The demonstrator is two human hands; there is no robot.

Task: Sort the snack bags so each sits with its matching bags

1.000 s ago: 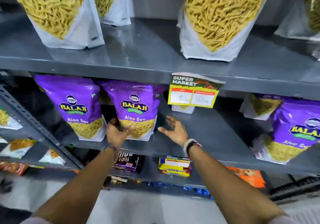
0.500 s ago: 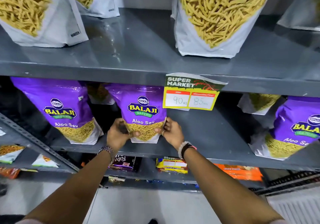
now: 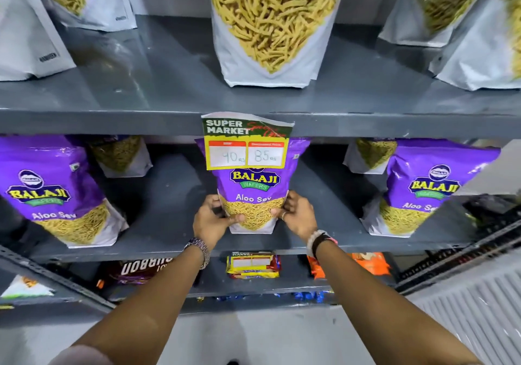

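Head view: hands point(image 3: 214, 218) gripping purple bag point(image 3: 253, 192)

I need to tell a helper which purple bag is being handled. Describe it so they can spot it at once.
Find the yellow price tag on the grey shelf edge. Directly beneath stands the middle purple Aloo Sev bag, its top hidden behind the tag. Only this one has the left hand and right hand gripping its base.

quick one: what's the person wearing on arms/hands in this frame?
Bare forearms. Left wrist: beaded, metallic-looking bracelet. Right wrist: pale beaded bracelet beside a dark band with a pink edge. Right hand: a ring on one finger. Light sleeve edge at the left upper arm.
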